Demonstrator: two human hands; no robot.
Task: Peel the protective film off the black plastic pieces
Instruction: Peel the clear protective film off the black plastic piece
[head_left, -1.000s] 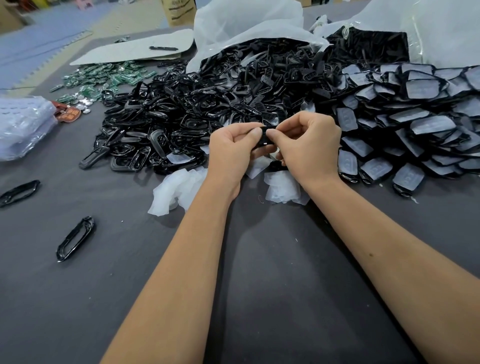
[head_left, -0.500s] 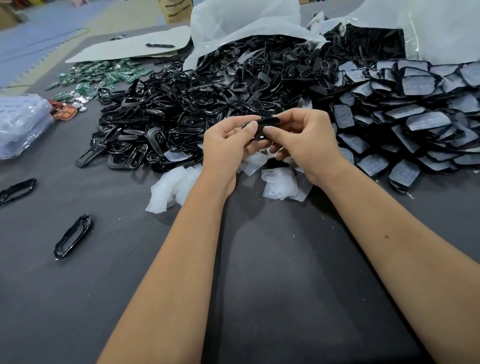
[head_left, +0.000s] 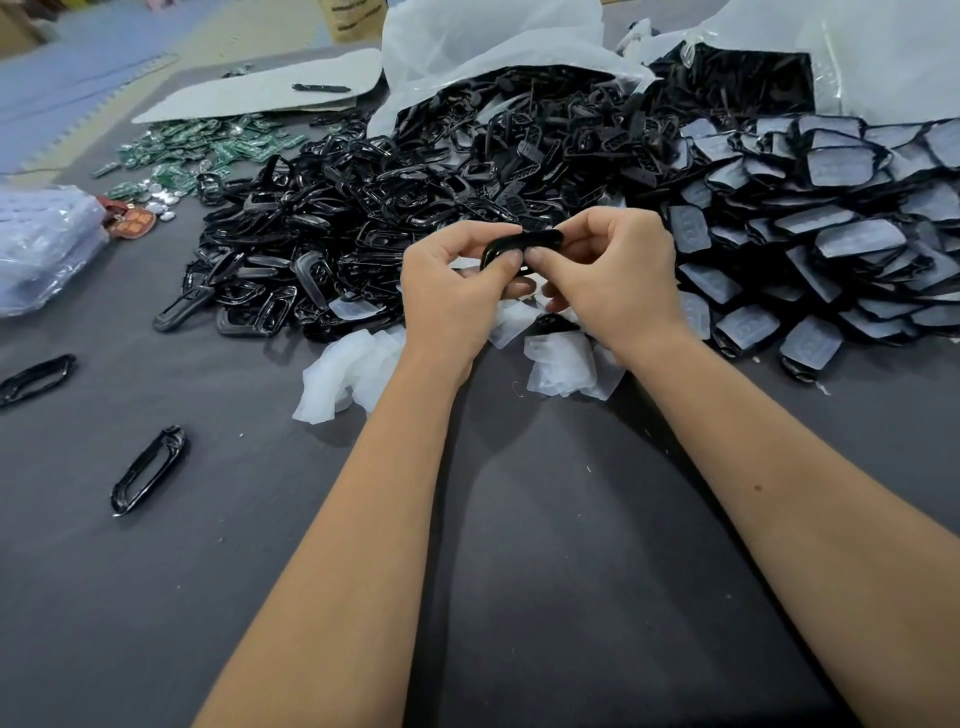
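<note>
Head view: left hand (head_left: 451, 291) and right hand (head_left: 613, 278) both pinch one black plastic piece (head_left: 524, 244) above the tabletop's (head_left: 519, 519) middle, fingers clamped. Whether film remains is unclear; slick plastic could slip free.

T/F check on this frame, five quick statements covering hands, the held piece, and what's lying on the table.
1. Both hands grip one black plastic piece between them. True: left hand and right hand pinch it together.
2. The film-covered pieces are heaped on the person's left. False: that heap lies on the right.
3. Two black frames lie apart from the piles on the near left. True: one frame and another lie alone on the grey table.
4. The green circuit boards sit beside the right elbow. False: they lie far left.
5. Peeled film scraps lie below the hands. True.
</note>
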